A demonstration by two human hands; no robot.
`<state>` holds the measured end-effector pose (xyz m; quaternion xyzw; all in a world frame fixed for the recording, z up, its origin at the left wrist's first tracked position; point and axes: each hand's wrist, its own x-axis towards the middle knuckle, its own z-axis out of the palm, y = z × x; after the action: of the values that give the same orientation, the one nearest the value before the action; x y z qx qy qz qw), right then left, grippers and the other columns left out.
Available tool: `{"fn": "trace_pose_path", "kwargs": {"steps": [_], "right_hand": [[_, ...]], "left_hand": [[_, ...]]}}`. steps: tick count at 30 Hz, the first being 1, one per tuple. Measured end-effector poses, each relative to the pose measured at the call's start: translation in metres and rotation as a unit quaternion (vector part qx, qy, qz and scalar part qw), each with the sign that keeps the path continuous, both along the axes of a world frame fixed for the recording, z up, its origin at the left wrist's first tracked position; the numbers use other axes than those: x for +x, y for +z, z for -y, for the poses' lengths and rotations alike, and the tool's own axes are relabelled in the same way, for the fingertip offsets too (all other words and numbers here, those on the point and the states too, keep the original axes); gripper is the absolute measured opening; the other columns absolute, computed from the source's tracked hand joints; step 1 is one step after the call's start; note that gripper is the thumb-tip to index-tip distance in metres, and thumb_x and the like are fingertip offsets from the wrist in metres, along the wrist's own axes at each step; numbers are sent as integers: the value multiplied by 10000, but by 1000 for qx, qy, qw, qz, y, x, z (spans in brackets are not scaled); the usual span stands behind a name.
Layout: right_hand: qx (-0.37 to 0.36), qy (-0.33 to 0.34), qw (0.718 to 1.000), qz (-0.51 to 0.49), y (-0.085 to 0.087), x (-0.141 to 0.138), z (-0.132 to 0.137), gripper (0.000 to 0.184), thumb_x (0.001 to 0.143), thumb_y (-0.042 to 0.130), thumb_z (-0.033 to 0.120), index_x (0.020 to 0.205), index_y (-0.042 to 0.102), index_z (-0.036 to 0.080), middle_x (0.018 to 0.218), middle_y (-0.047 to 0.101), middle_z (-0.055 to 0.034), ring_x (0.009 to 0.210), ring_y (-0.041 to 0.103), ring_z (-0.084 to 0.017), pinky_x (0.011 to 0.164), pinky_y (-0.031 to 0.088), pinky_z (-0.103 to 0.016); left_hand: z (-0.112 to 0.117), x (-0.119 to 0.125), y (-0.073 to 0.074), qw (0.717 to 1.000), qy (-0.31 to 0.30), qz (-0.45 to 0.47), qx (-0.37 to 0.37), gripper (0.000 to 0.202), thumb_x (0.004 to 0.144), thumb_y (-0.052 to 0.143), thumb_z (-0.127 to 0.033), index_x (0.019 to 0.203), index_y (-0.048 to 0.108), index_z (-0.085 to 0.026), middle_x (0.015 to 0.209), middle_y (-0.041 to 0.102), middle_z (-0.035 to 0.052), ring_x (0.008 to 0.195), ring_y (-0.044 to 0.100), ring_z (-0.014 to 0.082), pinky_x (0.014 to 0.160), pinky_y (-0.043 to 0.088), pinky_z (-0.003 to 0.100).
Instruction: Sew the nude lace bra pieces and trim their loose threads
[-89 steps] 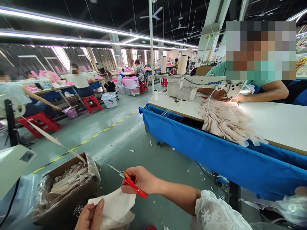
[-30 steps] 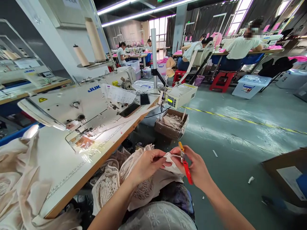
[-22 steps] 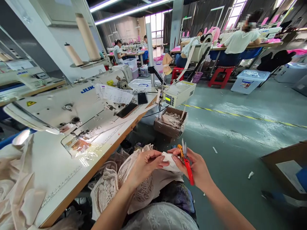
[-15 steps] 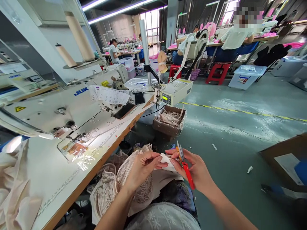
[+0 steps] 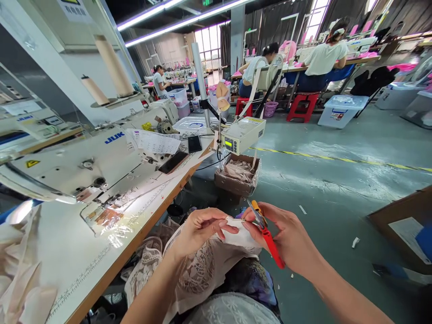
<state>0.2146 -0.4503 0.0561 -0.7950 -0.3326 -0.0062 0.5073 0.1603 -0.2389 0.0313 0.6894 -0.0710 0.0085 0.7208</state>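
Note:
Between thumb and forefinger my left hand [image 5: 202, 229] pinches the edge of a beige lace garment [image 5: 199, 270], which is draped over my lap. My right hand [image 5: 283, 229] has a pair of scissors [image 5: 266, 234] with red and orange handles tucked in it, blades pointing up and away. Its thumb and fingertips also grip the same pale cloth edge, a short way right of my left fingers. The stretch of cloth between the two hands is pulled out flat. Parts of the garment are hidden under my left forearm.
To the left, a sewing machine [image 5: 84, 166] stands on a white table [image 5: 84, 265] with a wooden edge. Two phones [image 5: 173, 162] and a paper sheet [image 5: 153, 141] lie there. Beyond my hands sits a box of beige strips [image 5: 236, 177]. A cardboard box [image 5: 405, 225] stands right.
Both hands still hold the cloth, which is now spread wider between them. My right hand has shifted slightly right with the scissors. The camera view has tilted a little.

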Motion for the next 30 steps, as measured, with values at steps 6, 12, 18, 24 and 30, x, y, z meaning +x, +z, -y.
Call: {"fn": "trace_pose_path", "kwargs": {"steps": [6, 12, 18, 24, 30], "right_hand": [[5, -7, 997, 71, 18, -3, 6, 114, 875, 585, 315, 795, 555, 240, 733, 653, -15, 578, 552, -148, 552, 439, -249], [-6, -15, 995, 101, 14, -3, 7, 25, 860, 541, 266, 851, 533, 244, 761, 656, -34, 585, 545, -155, 554, 441, -261], [-19, -9, 992, 127, 11, -3, 5, 99, 782, 517, 189, 861, 493, 243, 779, 628, -32, 632, 557, -172, 553, 415, -275], [-83, 38, 979, 182, 24, 3, 10, 171, 907, 507, 291, 790, 387, 256, 743, 572, -22, 616, 478, -173, 565, 394, -287], [-291, 61, 933, 204, 40, 26, 34, 312, 905, 604, 468, 774, 428, 245, 721, 592, -16, 570, 499, -169, 555, 340, -293]], "left_hand": [[-1, 12, 28, 997, -65, 47, 15, 364, 882, 674, -507, 847, 710, -146, 805, 636, 84, 611, 651, 152, 468, 488, 221], [6, 15, 28, 998, -65, 17, -9, 349, 775, 797, -457, 868, 678, -143, 913, 549, 48, 626, 629, 115, 561, 507, 224], [10, 15, 25, 999, -23, 16, -23, 355, 711, 844, -449, 713, 659, -146, 826, 546, 27, 614, 618, 129, 562, 521, 246], [6, 13, 25, 999, -39, -8, -33, 402, 691, 847, -504, 679, 695, -132, 784, 575, 35, 537, 583, 104, 514, 486, 232], [0, 13, 19, 996, -44, -41, -71, 330, 685, 868, -423, 723, 714, -134, 814, 572, 14, 465, 568, 72, 459, 461, 210]]}}
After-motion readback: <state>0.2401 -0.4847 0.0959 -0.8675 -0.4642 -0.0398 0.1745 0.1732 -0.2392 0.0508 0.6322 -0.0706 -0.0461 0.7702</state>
